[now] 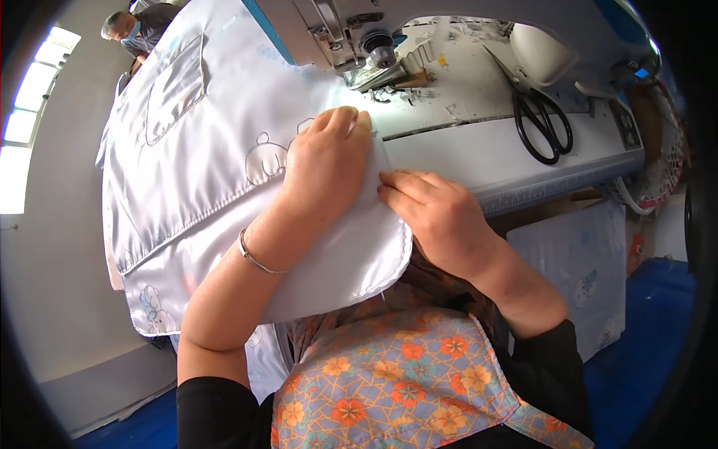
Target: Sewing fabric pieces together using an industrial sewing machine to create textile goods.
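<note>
White satin fabric [224, 172] lies under both hands, seemingly.

Fabric [202, 150] pale satin white, bear print; scissors [544, 123] black; apron [389, 389] orange floral.

The garment [202, 150] was pale, glossy satin with small animal prints and a chest pocket. It lay spread flat across the table [479, 150], its rounded, stitched hem hanging over the near edge.

The single head-worn fisheye view looks steeply down and forward from close above the desk [479, 150], taking in the sewing machine [359, 37] ahead and the person's lap below.
</note>
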Action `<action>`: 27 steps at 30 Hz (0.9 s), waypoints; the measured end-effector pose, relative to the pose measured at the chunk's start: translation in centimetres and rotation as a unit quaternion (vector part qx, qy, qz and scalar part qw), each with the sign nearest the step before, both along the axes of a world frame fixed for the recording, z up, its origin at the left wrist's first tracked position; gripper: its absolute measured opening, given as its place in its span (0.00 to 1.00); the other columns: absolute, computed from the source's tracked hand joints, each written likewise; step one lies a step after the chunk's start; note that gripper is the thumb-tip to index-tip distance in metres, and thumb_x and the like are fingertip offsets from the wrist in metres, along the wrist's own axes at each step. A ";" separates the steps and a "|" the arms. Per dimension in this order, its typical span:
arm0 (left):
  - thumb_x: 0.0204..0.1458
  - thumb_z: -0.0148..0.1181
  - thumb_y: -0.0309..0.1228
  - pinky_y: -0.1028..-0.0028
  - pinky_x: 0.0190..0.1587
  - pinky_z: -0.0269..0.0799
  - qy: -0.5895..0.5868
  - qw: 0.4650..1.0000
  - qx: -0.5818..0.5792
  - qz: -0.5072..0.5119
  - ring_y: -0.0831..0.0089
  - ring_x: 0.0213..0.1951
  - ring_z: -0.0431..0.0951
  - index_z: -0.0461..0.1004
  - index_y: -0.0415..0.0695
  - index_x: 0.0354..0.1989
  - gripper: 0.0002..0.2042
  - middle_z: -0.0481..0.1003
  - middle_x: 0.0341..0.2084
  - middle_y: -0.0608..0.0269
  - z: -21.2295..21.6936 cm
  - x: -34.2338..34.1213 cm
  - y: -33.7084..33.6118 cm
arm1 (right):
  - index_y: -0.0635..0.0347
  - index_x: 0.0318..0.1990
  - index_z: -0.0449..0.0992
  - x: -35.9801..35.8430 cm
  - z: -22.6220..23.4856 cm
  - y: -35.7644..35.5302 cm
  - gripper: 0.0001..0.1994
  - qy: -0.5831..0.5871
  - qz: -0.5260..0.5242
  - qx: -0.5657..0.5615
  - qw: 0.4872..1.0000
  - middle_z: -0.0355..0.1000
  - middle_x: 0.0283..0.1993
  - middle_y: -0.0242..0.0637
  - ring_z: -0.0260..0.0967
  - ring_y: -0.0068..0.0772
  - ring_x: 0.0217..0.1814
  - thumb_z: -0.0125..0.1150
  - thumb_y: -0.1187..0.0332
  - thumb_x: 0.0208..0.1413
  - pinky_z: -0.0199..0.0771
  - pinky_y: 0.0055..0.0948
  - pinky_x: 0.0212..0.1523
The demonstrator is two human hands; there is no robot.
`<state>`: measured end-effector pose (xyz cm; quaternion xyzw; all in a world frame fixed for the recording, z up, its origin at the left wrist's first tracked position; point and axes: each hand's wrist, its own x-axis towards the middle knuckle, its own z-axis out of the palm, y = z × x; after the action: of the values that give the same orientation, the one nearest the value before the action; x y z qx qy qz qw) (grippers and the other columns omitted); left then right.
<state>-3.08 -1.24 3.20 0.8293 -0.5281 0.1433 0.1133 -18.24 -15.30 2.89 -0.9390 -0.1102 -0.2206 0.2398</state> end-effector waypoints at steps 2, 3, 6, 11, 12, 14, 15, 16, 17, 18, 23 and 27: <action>0.50 0.55 0.26 0.62 0.50 0.75 0.038 0.999 0.006 0.014 0.57 0.49 0.76 0.74 0.36 0.49 0.17 0.75 0.44 0.56 0.4 0.5 -0.1 | 0.64 0.45 0.80 0.5 0.0 0.0 0.14 0.003 0.001 0.007 1.000 0.78 0.51 0.40 0.77 0.40 0.51 0.56 0.75 0.52 0.78 0.34 0.50; 0.50 0.55 0.26 0.62 0.50 0.75 0.040 0.999 0.005 0.014 0.57 0.49 0.76 0.74 0.36 0.49 0.17 0.75 0.44 0.56 0.6 0.4 -0.2 | 0.64 0.45 0.80 0.7 0.0 0.0 0.14 0.004 0.002 0.015 1.000 0.77 0.51 0.41 0.77 0.40 0.51 0.56 0.75 0.52 0.78 0.34 0.50; 0.50 0.59 0.23 0.60 0.51 0.76 0.059 0.997 0.036 0.035 0.55 0.51 0.77 0.76 0.39 0.52 0.18 0.76 0.47 0.55 1.1 0.3 -0.3 | 0.65 0.46 0.80 1.4 0.0 -0.1 0.14 0.009 0.004 0.014 1.000 0.77 0.51 0.42 0.77 0.41 0.50 0.55 0.76 0.52 0.78 0.34 0.50; 0.53 0.61 0.27 0.57 0.55 0.72 0.107 0.993 -0.037 0.011 0.48 0.53 0.75 0.74 0.34 0.52 0.18 0.74 0.50 0.47 1.3 0.7 0.1 | 0.65 0.46 0.80 2.8 0.0 0.1 0.15 -0.007 0.004 0.015 1.000 0.77 0.51 0.41 0.77 0.42 0.50 0.56 0.77 0.50 0.78 0.35 0.50; 0.53 0.61 0.27 0.57 0.55 0.72 0.107 0.993 -0.038 0.015 0.48 0.53 0.75 0.74 0.34 0.52 0.18 0.74 0.50 0.47 1.2 0.8 0.1 | 0.64 0.46 0.80 2.9 0.0 0.1 0.15 -0.008 0.002 0.014 1.000 0.77 0.51 0.41 0.77 0.42 0.49 0.56 0.78 0.50 0.78 0.36 0.50; 0.54 0.62 0.28 0.57 0.58 0.70 0.113 0.993 -0.037 0.012 0.45 0.55 0.73 0.73 0.31 0.53 0.19 0.73 0.53 0.42 0.9 0.7 0.0 | 0.64 0.46 0.80 3.1 -0.2 0.1 0.16 -0.017 0.003 0.015 1.000 0.78 0.51 0.41 0.77 0.43 0.49 0.58 0.79 0.48 0.78 0.37 0.49; 0.54 0.62 0.28 0.57 0.58 0.70 0.112 0.993 -0.040 0.013 0.45 0.55 0.73 0.73 0.31 0.53 0.19 0.73 0.53 0.42 0.8 0.6 -0.1 | 0.63 0.46 0.80 3.1 -0.2 -0.1 0.17 -0.025 -0.001 0.017 1.000 0.78 0.51 0.41 0.77 0.43 0.49 0.59 0.80 0.46 0.78 0.37 0.49; 0.54 0.63 0.31 0.57 0.60 0.68 0.115 0.992 -0.045 0.025 0.45 0.56 0.72 0.72 0.30 0.53 0.21 0.72 0.54 0.41 0.6 0.4 -0.1 | 0.63 0.46 0.80 2.9 -0.2 -0.2 0.17 -0.027 0.003 0.015 1.000 0.78 0.51 0.41 0.77 0.43 0.49 0.59 0.80 0.46 0.78 0.37 0.49; 0.53 0.65 0.33 0.57 0.62 0.66 0.119 0.991 -0.050 0.035 0.45 0.58 0.71 0.72 0.29 0.54 0.23 0.71 0.56 0.40 0.5 0.3 -0.2 | 0.63 0.47 0.80 2.6 -0.3 -0.6 0.17 -0.009 0.016 0.034 0.999 0.78 0.51 0.42 0.77 0.44 0.49 0.60 0.80 0.47 0.78 0.37 0.50; 0.53 0.65 0.33 0.57 0.62 0.66 0.119 0.991 -0.053 0.036 0.45 0.58 0.71 0.72 0.29 0.54 0.23 0.71 0.56 0.40 0.4 0.1 -0.4 | 0.62 0.47 0.80 2.3 -0.3 -1.2 0.16 0.010 0.029 0.053 0.998 0.78 0.51 0.42 0.77 0.45 0.49 0.61 0.80 0.48 0.78 0.37 0.51; 0.47 0.65 0.40 0.53 0.65 0.63 0.095 0.991 -0.045 0.079 0.54 0.62 0.70 0.74 0.32 0.53 0.28 0.73 0.54 0.46 0.3 1.4 0.3 | 0.64 0.48 0.79 -1.2 1.5 -8.2 0.12 0.041 -0.119 0.134 0.983 0.78 0.53 0.42 0.77 0.37 0.53 0.62 0.78 0.57 0.74 0.31 0.55; 0.48 0.57 0.26 0.54 0.61 0.67 0.095 0.992 -0.080 0.031 0.53 0.58 0.71 0.76 0.36 0.44 0.14 0.74 0.52 0.52 -0.6 2.6 0.4 | 0.64 0.53 0.77 -4.9 1.0 -15.9 0.15 0.041 -0.291 0.009 0.956 0.75 0.56 0.39 0.74 0.32 0.52 0.61 0.78 0.57 0.72 0.28 0.54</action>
<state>-0.47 -0.88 2.57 0.8432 -0.4761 0.1086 0.2248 -23.15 -31.17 3.88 -0.9365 0.1795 -0.2427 0.1784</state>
